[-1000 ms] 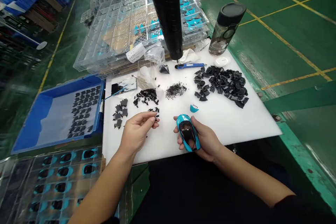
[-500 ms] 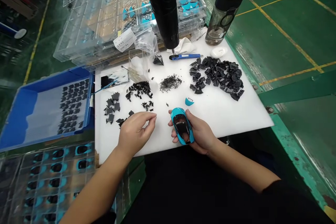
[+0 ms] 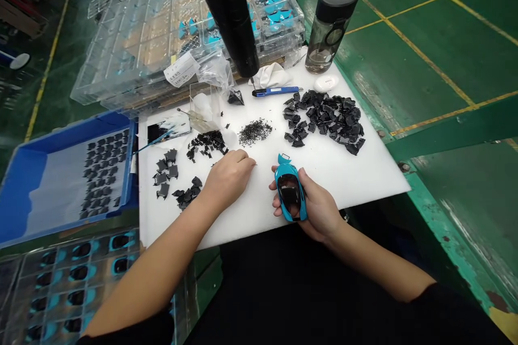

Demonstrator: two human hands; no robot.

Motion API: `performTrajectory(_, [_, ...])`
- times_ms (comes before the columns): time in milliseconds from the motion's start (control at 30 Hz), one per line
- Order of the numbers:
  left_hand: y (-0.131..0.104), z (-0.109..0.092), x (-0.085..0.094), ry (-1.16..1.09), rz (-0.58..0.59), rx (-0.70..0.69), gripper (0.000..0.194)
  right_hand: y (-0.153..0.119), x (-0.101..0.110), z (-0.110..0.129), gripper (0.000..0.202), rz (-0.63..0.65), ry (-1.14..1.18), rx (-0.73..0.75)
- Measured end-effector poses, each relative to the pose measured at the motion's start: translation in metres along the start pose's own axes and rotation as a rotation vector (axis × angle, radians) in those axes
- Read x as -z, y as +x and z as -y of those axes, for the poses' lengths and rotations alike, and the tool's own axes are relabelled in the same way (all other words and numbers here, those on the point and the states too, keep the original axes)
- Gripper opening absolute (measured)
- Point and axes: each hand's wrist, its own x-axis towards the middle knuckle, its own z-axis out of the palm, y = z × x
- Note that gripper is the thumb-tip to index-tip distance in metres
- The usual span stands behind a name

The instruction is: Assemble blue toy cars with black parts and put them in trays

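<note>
In my right hand (image 3: 318, 207) lies a blue toy car body (image 3: 290, 191) with a dark cabin, my fingers curled around its sides. A small blue part (image 3: 284, 159) shows just beyond the car's far end. My left hand (image 3: 232, 175) is closed in a pinch over the white board, its fingertips pointing right; whatever they hold is too small to make out. Beyond it are a pile of tiny black pins (image 3: 254, 132) and some small black pieces (image 3: 208, 143). Black curved parts (image 3: 188, 194) sit beside my left wrist.
A black screwdriver-like tool (image 3: 230, 16) hangs over the board (image 3: 364, 178). Behind stand clear trays (image 3: 141, 32) and a bottle (image 3: 329, 27). A heap of black parts (image 3: 332, 118) is at right, a blue bin (image 3: 52, 188) at left.
My left hand has moved right and slightly away from me, its fingertips now closer to the car. The camera view has shifted a little; the car stays in my right hand.
</note>
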Motion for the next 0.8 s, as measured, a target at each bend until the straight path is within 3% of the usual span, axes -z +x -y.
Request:
performTrajectory(100, [-0.009,0.001,0.008,-0.062,-0.083,0.006,0.019,0.0,-0.001,-0.001,0.046,0.015,0.005,0.009])
performTrajectory(233, [-0.034,-0.005,0.022,-0.273,-0.237,0.168,0.008,0.0,-0.006,-0.004,0.043,0.042,0.007,-0.024])
performTrajectory(333, [-0.05,-0.013,0.029,-0.346,-0.309,0.263,0.008,0.002,-0.01,-0.008,0.045,0.066,-0.004,-0.073])
performTrajectory(400, [-0.057,-0.017,0.032,-0.353,-0.338,0.255,0.012,0.004,-0.013,-0.011,0.045,0.09,-0.018,-0.11])
performTrajectory(533, [-0.062,-0.024,0.036,-0.325,-0.362,0.01,0.025,0.005,-0.016,-0.017,0.044,0.129,-0.047,-0.158])
performTrajectory(667, [-0.059,-0.024,0.035,-0.247,-0.31,-0.271,0.03,0.003,-0.019,-0.021,0.046,0.149,-0.1,-0.161])
performTrajectory(800, [-0.055,-0.023,0.029,-0.124,-0.347,-0.361,0.031,0.002,-0.02,-0.023,0.047,0.167,-0.12,-0.159])
